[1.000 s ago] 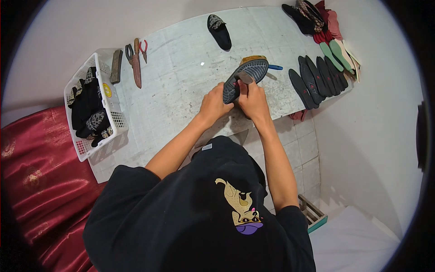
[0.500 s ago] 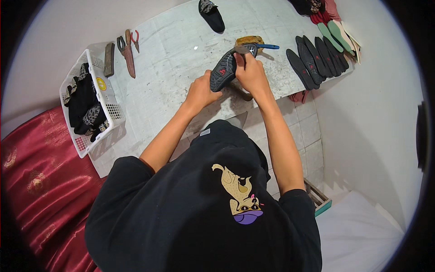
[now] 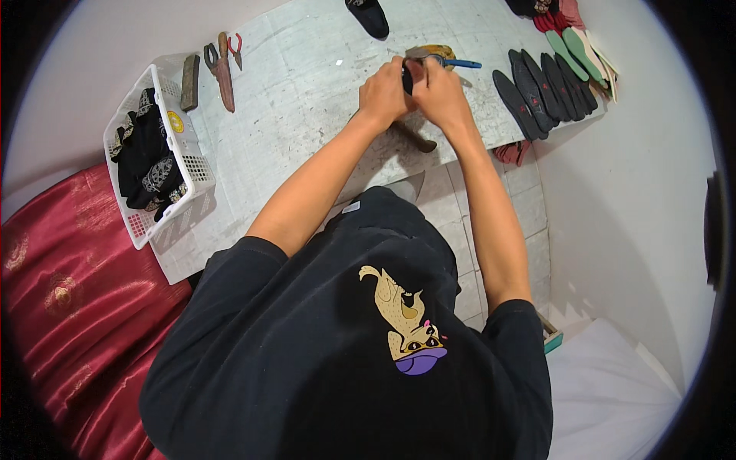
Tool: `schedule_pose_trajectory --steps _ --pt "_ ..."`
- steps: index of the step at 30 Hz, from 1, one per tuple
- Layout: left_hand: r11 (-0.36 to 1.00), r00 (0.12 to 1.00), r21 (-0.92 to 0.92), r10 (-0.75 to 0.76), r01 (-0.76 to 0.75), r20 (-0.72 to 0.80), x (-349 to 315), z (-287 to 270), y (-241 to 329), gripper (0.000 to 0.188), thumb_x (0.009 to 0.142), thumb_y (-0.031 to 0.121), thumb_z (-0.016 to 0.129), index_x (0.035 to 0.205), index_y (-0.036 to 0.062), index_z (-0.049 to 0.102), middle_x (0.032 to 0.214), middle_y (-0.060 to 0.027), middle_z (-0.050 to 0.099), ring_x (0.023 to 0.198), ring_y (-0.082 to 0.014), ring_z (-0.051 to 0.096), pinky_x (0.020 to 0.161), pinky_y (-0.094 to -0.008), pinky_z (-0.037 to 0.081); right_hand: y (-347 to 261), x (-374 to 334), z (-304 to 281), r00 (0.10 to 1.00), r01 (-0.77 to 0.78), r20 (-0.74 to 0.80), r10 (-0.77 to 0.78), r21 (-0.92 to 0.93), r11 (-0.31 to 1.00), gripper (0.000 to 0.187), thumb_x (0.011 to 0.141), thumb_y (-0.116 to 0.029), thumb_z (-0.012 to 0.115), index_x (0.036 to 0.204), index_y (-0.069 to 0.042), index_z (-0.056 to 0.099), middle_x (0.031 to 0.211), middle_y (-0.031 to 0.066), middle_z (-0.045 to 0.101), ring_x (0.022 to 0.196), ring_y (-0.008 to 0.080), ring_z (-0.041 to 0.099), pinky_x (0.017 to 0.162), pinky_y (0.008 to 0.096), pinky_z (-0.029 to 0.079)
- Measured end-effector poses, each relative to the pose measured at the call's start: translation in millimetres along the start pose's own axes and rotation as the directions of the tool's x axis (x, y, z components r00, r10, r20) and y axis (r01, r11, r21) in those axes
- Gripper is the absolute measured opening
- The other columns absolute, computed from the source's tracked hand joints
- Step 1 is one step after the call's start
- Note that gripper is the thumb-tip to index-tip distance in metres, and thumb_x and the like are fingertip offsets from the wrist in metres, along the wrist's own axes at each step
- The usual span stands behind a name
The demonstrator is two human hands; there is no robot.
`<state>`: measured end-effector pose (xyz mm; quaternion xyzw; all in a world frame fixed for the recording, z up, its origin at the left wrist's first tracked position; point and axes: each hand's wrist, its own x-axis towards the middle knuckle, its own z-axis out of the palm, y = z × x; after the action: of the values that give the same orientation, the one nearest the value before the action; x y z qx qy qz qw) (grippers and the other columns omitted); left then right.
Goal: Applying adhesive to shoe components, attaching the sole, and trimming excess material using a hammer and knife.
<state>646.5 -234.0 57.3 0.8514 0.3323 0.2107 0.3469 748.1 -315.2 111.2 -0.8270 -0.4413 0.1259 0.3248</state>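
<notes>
Both hands are close together above the far-middle part of the table, closed on a black-soled shoe (image 3: 407, 79). My left hand (image 3: 383, 93) wraps its left side, fingers bent over it. My right hand (image 3: 440, 93) grips the other side, its fingers pressed near the far end. Most of the shoe is hidden by the hands; a dark, partly brownish strip shows between them. Just beyond the right hand sits a yellow-brown container (image 3: 443, 52), with a blue-handled brush (image 3: 466, 64) across it. Below the hands lies a tool with a curved dark handle (image 3: 416, 139), its other end hidden.
A black slip-on shoe (image 3: 369, 19) lies at the far edge. At left stands a white basket (image 3: 184, 142) of black patterned uppers, beside a dark block (image 3: 190, 82), scissors (image 3: 211, 57), a brown-sheathed tool (image 3: 223, 80) and red pliers (image 3: 237, 52). Black soles (image 3: 529, 92) and green insoles (image 3: 567, 57) lie at right.
The shoe has been turned, so its patterned sole no longer faces up. My left hand has moved right and away from me, up against the right hand. The view has shifted slightly.
</notes>
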Motion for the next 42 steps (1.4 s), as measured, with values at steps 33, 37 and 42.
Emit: schedule_pose_trajectory --steps 33,37,42 --pt "0.972 0.994 0.233 -0.010 -0.015 0.104 2 3 -1 0.103 0.064 0.047 0.086 0.153 0.0246 0.042 0.118 -0.0189 0.064 0.103 -0.0439 0.070 0.086 -0.0543 0.058 38 10 -17 0.990 -0.056 -0.126 0.064 0.063 0.996 0.043 0.103 -0.039 0.054 0.112 0.000 0.071 0.106 0.0299 0.071 0.105 0.0507 0.066 0.091 0.0537 0.053" --pt "0.971 0.996 0.237 -0.019 -0.003 0.093 2 2 -2 0.102 0.064 0.047 0.085 0.154 0.0248 0.042 0.116 -0.0188 0.065 0.101 -0.0439 0.071 0.085 -0.0539 0.058 20 6 -25 0.979 -0.027 -0.189 0.074 0.237 0.971 0.047 0.102 -0.042 0.054 0.112 0.001 0.070 0.103 0.0303 0.072 0.102 0.0517 0.066 0.091 0.0549 0.053" --pt "0.976 0.997 0.219 -0.001 -0.015 0.074 3 -1 6 0.095 0.066 0.046 0.083 0.151 0.0252 0.046 0.113 -0.0181 0.068 0.102 -0.0421 0.071 0.085 -0.0528 0.058 33 12 -9 0.994 -0.050 -0.103 0.048 -0.020 0.999 0.044 0.100 -0.040 0.058 0.107 0.001 0.070 0.099 0.0332 0.071 0.100 0.0518 0.067 0.088 0.0541 0.054"
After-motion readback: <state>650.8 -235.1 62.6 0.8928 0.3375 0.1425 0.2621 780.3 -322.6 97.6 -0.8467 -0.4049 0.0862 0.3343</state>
